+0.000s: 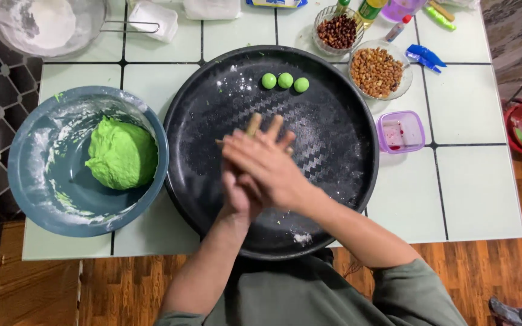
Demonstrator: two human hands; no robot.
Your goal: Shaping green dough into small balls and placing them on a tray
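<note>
Both hands meet palm to palm over the middle of the black tray (345,199), at the centre of the frame. The right hand (267,166) lies on top, fingers stretched flat and pointing toward the upper left; the left hand (243,193) sits beneath it, its fingertips poking out toward the top of the frame. The fingers of both are extended and pressed together, not curled. Whatever lies between the palms is hidden, so I cannot tell whether they clasp a piece of dough.

Three small green balls (284,81) sit in a short row in the upper part of the tray, touching or nearly so. They lie straight up the frame from the fingertips, apart from them. The row runs left to right, across the line of the fingers. The right hand, being on top and reaching furthest up, looks the nearer to them.

The big lump of green dough (122,154) rests in the blue bowl (37,199) at the left of the frame, just beside the tray and to the left of the hands; the left hand's side is the closer one.

The tray carries a dusting of flour. At upper right stand a glass bowl of peanuts (377,72), a smaller bowl of dark beans (336,31) and a small purple box (401,131). At upper left is a sieve of flour (46,24). All sit on a white tiled table (478,187).
</note>
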